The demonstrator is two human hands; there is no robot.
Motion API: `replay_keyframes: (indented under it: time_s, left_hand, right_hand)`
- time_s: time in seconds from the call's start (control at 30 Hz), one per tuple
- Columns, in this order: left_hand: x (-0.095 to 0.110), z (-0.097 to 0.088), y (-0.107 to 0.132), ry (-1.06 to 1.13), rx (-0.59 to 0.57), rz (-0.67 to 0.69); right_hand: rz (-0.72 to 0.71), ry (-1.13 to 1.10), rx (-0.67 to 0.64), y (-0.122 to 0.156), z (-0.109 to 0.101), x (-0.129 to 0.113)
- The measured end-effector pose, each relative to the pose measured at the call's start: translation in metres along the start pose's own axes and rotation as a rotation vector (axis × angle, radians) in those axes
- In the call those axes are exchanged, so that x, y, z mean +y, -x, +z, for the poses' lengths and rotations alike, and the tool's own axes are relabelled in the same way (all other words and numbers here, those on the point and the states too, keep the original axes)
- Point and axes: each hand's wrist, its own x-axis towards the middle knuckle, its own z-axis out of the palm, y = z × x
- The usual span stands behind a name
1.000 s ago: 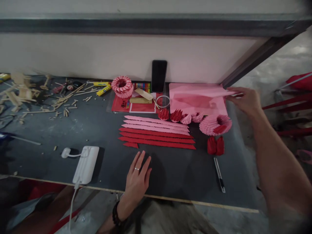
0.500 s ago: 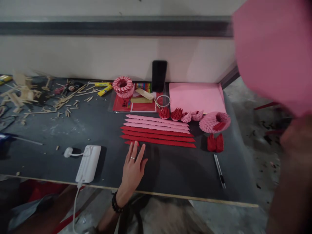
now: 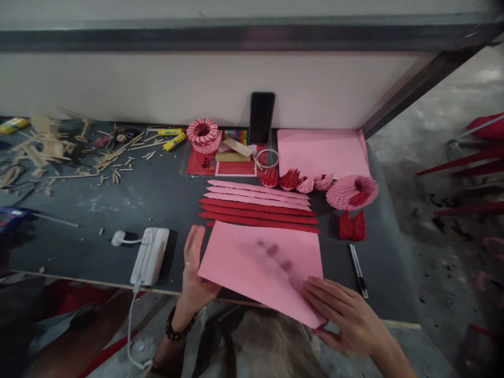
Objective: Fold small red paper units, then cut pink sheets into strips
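Note:
A pink paper sheet [image 3: 262, 265] lies tilted over the near edge of the dark table [image 3: 118, 205]. My right hand [image 3: 346, 312] grips the sheet's near right corner, fingers on top and thumb beneath. Along the sheet's left edge my left hand [image 3: 195, 273] stands with straight fingers, its thumb tucked under the paper. Just beyond the sheet lie red and pink folded paper strips [image 3: 260, 206].
A stack of pink paper [image 3: 321, 152] lies at the back right, with folded red and pink pieces [image 3: 352, 191], a phone [image 3: 261, 117] against the wall, a white power bank [image 3: 149, 255], a pen-like knife [image 3: 358, 270] and wooden sticks [image 3: 106, 160] at left.
My right hand lifted one pink sheet off the back stack, swung it past the camera and brought it down at the near edge. My left hand moved to its left edge.

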Motion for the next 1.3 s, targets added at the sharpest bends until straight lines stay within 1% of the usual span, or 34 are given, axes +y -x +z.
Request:
replay_keyframes:
  time_s: [0.03, 0.1, 0.13, 0.17, 0.2, 0.23, 0.3, 0.33, 0.43, 0.5, 0.57, 0.6, 0.63, 0.7, 0.77, 0.87, 0.97, 1.0, 1.07, 1.13, 1.2, 1.3]
  left_hand:
    - [-0.004, -0.002, 0.002, 0.046, 0.0, 0.061]
    - [-0.013, -0.005, 0.005, 0.213, 0.019, 0.226]
    - [-0.017, -0.006, 0.007, 0.295, 0.027, 0.285]
    - [-0.02, -0.005, 0.009, 0.372, 0.03, 0.303]
    - [-0.022, -0.005, 0.012, 0.433, 0.023, 0.277]
    - [-0.023, -0.003, 0.015, 0.479, 0.0, 0.224]
    - [-0.023, -0.001, 0.025, 0.538, -0.082, 0.112]
    - [-0.022, 0.0, 0.031, 0.549, -0.127, 0.076]
    - [-0.019, -0.001, 0.044, 0.546, -0.231, 0.011]
    - [-0.019, -0.002, 0.048, 0.552, -0.345, 0.007]
    - [-0.02, -0.002, 0.049, 0.518, -0.486, 0.015]
    - [-0.02, 0.0, 0.048, 0.481, -0.523, 0.015]
    - [-0.02, 0.001, 0.048, 0.436, -0.528, 0.008]
    - [-0.018, 0.005, 0.047, 0.355, -0.48, -0.035]
    - [-0.014, 0.008, 0.046, 0.306, -0.431, -0.111]
    - [-0.003, 0.008, 0.044, 0.245, -0.417, -0.286]
    - [0.008, 0.01, 0.042, 0.247, -0.402, -0.41]
    - [0.012, 0.012, 0.042, 0.245, -0.373, -0.443]
    - [0.017, 0.02, 0.043, 0.194, -0.28, -0.491]
    - [0.019, 0.028, 0.045, 0.082, -0.17, -0.488]
    - [0.019, 0.035, 0.046, -0.022, -0.108, -0.419]
    - [0.016, 0.039, 0.044, -0.088, -0.12, -0.335]
  right_hand:
    - [-0.005, -0.011, -0.021, 0.002, 0.004, 0.001]
    - [0.007, -0.04, -0.046, 0.01, 0.01, 0.004]
    - [0.014, -0.053, -0.045, 0.015, 0.013, 0.007]
    - [0.029, -0.06, -0.047, 0.019, 0.016, 0.009]
    - [0.045, -0.062, -0.058, 0.023, 0.019, 0.011]
    - [0.055, -0.064, -0.071, 0.026, 0.023, 0.013]
    - [0.08, -0.067, -0.071, 0.031, 0.032, 0.017]
    - [0.095, -0.075, -0.048, 0.033, 0.037, 0.019]
    - [0.152, -0.143, 0.114, 0.042, 0.048, 0.023]
    - [0.204, -0.179, 0.213, 0.049, 0.051, 0.024]
    - [0.292, -0.14, 0.296, 0.055, 0.051, 0.023]
    - [0.334, -0.105, 0.332, 0.057, 0.051, 0.021]
    - [0.374, -0.068, 0.358, 0.058, 0.05, 0.019]
    - [0.442, -0.015, 0.39, 0.059, 0.052, 0.015]
    - [0.527, 0.014, 0.435, 0.058, 0.056, 0.012]
    - [0.707, 0.081, 0.512, 0.056, 0.064, 0.01]
    - [0.842, 0.143, 0.543, 0.051, 0.069, 0.009]
    - [0.881, 0.151, 0.546, 0.047, 0.07, 0.009]
    - [0.958, 0.154, 0.555, 0.039, 0.071, 0.009]
    - [1.014, 0.141, 0.573, 0.029, 0.07, 0.009]
    - [1.04, 0.128, 0.578, 0.021, 0.068, 0.011]
    - [1.066, 0.135, 0.552, 0.009, 0.064, 0.011]
